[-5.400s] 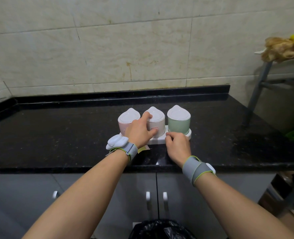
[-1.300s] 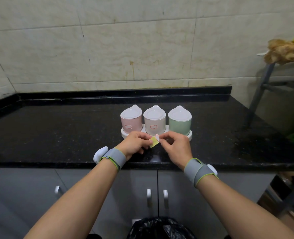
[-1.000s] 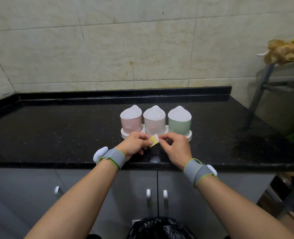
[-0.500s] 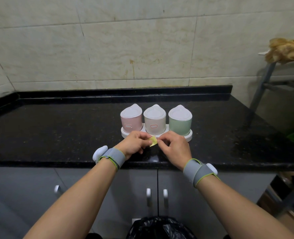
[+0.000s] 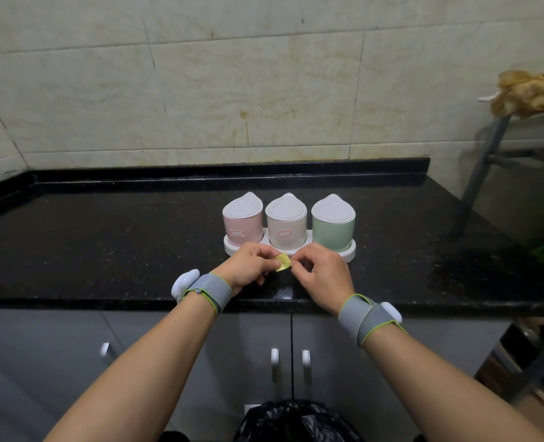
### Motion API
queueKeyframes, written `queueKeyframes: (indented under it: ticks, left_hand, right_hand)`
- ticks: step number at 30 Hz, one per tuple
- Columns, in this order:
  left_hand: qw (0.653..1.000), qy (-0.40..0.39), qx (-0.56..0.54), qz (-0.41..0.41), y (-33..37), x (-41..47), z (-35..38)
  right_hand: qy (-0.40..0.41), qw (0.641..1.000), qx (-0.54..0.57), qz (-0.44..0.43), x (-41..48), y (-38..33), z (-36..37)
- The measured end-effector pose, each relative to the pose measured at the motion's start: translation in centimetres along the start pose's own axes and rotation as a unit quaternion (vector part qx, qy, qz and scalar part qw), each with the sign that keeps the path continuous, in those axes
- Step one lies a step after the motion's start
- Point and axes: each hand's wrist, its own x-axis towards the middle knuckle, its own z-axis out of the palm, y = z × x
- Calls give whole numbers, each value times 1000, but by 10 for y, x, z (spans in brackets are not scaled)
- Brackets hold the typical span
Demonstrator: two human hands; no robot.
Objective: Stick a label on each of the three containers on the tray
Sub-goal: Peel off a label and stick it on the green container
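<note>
both grips pinch the yellow label backing [image 5: 282, 261]; the unlabelled green container [image 5: 333, 227] stands just beyond, nearer the right hand [image 5: 323, 275] than the left hand [image 5: 248, 267].

Pink container [image 5: 242, 225] and beige container [image 5: 286, 227] upright on the white tray [image 5: 347, 254], each labelled; green container [image 5: 333, 228] at its right end, bare; yellow sheet [image 5: 283, 261] pinched before the tray's front edge.

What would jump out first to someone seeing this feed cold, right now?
Three lidded containers in a row on a white tray mid-counter: pink container left, beige container middle, green container right. The pink and beige ones carry a red-outlined label; the green one shows none. Just in front of the tray, the left hand and right hand pinch a small yellow backing paper between them.
</note>
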Motion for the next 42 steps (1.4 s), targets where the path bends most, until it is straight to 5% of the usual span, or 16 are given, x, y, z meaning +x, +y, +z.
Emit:
queueKeyframes:
  ticks: [24,31,37,42]
  left_hand:
    - [994,103,4,-35,-2,8,4]
    - [976,184,97,67,0,11,-1]
    - [988,129,52,69,9,10,8]
    - [995,102,0,-14,11,9,9]
  right_hand:
    - [35,992,66,97,3,0,-3]
    - [22,987,108,118,6,1,-4]
    - [11,986,130,108,7,2,-5]
    - [23,984,148,98,7,4,-4]
